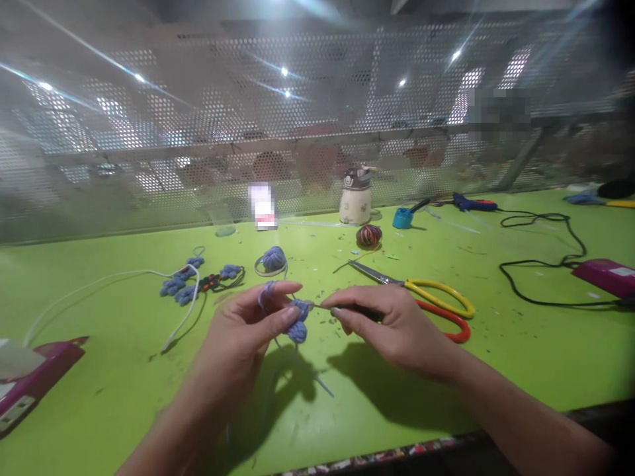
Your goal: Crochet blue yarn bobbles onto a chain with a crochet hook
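Observation:
Between thumb and fingers, my left hand [255,317] pinches a small blue crocheted piece [297,330] with rounded puffs. Blue yarn [268,295] wraps around a raised finger of that hand, and a loose tail dangles below the piece. My right hand [391,320] grips a crochet hook [322,306], its thin metal tip touching the piece from the right; most of the handle is hidden in the hand. Behind my left hand sits a ball of blue yarn [273,258]. Scissors [397,281] with yellow and red handles lie just beyond my right hand.
Finished-looking blue crocheted flowers [178,285] and a white cable [133,272] lie left. A multicoloured yarn ball [369,236], a jar-like bottle [355,198], a teal pot [403,218] and a glue gun [473,203] stand farther back. Purple power strips [608,276] flank the green table [124,370].

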`<state>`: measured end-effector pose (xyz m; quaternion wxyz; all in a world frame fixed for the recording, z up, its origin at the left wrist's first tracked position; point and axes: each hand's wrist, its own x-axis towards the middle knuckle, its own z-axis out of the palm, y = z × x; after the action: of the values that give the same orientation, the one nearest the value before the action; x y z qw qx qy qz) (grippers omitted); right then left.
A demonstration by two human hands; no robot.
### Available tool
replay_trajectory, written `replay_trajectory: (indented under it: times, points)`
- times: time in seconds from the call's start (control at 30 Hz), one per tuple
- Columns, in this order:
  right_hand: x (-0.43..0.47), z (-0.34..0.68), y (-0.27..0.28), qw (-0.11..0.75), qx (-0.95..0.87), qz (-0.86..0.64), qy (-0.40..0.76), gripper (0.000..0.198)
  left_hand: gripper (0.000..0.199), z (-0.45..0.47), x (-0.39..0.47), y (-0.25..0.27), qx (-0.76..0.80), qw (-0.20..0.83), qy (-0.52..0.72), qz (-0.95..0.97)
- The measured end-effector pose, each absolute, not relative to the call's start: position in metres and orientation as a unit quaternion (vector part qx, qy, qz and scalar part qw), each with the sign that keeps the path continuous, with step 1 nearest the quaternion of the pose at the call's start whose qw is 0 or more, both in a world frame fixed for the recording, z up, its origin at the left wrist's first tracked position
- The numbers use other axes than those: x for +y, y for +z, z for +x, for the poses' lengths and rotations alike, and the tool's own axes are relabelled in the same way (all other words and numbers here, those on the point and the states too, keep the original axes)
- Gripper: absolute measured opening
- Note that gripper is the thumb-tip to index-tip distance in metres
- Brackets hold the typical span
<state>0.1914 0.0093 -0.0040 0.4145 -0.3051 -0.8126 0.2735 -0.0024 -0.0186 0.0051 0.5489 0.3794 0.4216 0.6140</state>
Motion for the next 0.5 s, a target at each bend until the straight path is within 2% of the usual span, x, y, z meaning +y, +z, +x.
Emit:
replay_trajectory:
  times: [0.2,0.5]
  points:
    - [0.0060,0.1898,-0.0052,0.415,-0.803,-0.317,0.287,0.018,0.023,-0.0020,-0.0189,0.0054,0.420,0.534,0.618,0.397]
    - [0.0055,0.1880,-0.0094,0.457,-0.822,-0.268,0.209,0.019,0.027,-0.0016,-0.0185,0.0022,0.437,0.504,0.613,0.423]
